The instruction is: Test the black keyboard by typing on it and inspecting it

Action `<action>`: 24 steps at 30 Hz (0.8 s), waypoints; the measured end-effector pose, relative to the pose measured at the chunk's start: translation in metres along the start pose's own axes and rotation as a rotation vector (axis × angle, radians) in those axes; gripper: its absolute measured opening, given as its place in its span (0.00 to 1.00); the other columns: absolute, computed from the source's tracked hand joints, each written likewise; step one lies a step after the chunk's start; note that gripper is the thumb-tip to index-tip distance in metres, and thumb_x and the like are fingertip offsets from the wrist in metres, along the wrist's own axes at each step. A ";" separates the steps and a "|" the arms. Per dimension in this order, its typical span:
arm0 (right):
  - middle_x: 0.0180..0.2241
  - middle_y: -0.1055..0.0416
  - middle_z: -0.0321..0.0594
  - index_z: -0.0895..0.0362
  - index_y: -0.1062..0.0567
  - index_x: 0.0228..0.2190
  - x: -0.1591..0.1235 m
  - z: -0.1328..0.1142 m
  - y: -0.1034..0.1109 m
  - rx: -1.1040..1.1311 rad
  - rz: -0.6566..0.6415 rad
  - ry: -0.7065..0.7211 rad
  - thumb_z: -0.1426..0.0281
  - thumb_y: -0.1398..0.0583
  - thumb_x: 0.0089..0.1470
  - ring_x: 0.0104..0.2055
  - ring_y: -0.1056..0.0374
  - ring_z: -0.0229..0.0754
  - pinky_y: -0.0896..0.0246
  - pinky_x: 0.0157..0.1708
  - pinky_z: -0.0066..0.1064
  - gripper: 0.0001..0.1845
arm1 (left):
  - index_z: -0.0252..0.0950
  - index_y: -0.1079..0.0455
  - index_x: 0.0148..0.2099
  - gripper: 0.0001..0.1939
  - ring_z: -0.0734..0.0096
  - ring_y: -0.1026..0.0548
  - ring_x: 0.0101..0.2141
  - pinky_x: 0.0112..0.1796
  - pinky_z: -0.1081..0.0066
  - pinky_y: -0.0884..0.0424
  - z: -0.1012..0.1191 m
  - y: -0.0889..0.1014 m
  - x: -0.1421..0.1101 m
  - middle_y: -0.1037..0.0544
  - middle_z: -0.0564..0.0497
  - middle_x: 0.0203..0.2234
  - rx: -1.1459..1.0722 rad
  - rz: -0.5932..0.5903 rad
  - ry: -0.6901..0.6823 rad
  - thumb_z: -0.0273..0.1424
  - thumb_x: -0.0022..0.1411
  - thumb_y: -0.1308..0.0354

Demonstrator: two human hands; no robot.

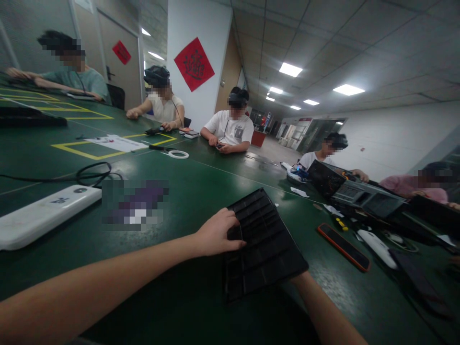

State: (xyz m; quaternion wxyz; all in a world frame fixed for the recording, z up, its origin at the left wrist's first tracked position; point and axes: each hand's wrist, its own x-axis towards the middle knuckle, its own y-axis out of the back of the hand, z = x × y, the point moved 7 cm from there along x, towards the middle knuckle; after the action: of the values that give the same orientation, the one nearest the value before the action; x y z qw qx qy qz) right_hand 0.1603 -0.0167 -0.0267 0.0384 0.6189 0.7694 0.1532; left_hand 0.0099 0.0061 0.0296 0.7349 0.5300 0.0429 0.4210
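A black panel (268, 247) tilts above the table (201, 191), its narrower-looking end toward the far edge; foreshortening obscures its long axis. Your left hand (218, 233) meets its left side; whether it pinches cannot be determined. The panel conceals your right hand's (302, 281) grip.

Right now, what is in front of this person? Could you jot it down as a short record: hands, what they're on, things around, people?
Left hand: at the left edge of the black ridged tray, thumb over its ridged face
Right hand: mostly hidden behind the tray, wrist showing by its lower right corner
Surface: green table
Left side: white oblong device, black cable
Right side: orange-edged phone
Others: five people around the table
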 end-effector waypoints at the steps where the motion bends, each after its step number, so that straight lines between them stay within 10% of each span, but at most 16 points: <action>1: 0.44 0.32 0.38 0.51 0.31 0.40 0.003 -0.003 0.006 -0.053 0.000 0.017 0.62 0.44 0.44 0.48 0.38 0.44 0.44 0.49 0.40 0.18 | 0.34 0.32 0.31 0.17 0.63 0.36 0.35 0.36 0.68 0.40 -0.004 0.004 0.003 0.32 0.48 0.28 0.030 0.025 0.003 0.43 0.46 0.42; 8: 0.43 0.33 0.47 0.60 0.35 0.46 0.009 0.005 0.107 -1.013 0.246 -0.199 0.65 0.46 0.44 0.46 0.39 0.49 0.47 0.48 0.41 0.25 | 0.33 0.32 0.27 0.21 0.60 0.33 0.34 0.37 0.67 0.41 -0.118 0.080 0.023 0.30 0.45 0.26 0.430 0.109 0.353 0.48 0.49 0.49; 14: 0.47 0.37 0.53 0.62 0.38 0.49 -0.009 0.049 0.161 -1.156 0.284 -0.569 0.63 0.48 0.45 0.50 0.40 0.54 0.47 0.47 0.42 0.29 | 0.28 0.32 0.25 0.25 0.47 0.36 0.42 0.38 0.64 0.39 -0.227 0.141 0.002 0.28 0.39 0.30 0.621 0.099 0.763 0.50 0.48 0.49; 24: 0.49 0.40 0.56 0.64 0.40 0.50 -0.010 0.053 0.169 -1.236 0.283 -0.563 0.59 0.49 0.46 0.52 0.44 0.56 0.50 0.49 0.45 0.32 | 0.26 0.31 0.33 0.20 0.40 0.41 0.48 0.42 0.57 0.42 -0.267 0.150 0.001 0.29 0.38 0.38 0.545 -0.023 1.002 0.41 0.47 0.42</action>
State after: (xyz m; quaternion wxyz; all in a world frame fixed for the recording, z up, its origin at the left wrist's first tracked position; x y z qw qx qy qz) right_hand 0.3350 0.0149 -0.0309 0.5617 0.5942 0.4138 0.4002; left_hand -0.2111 0.2177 0.0365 0.4659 0.4355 0.4993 0.5866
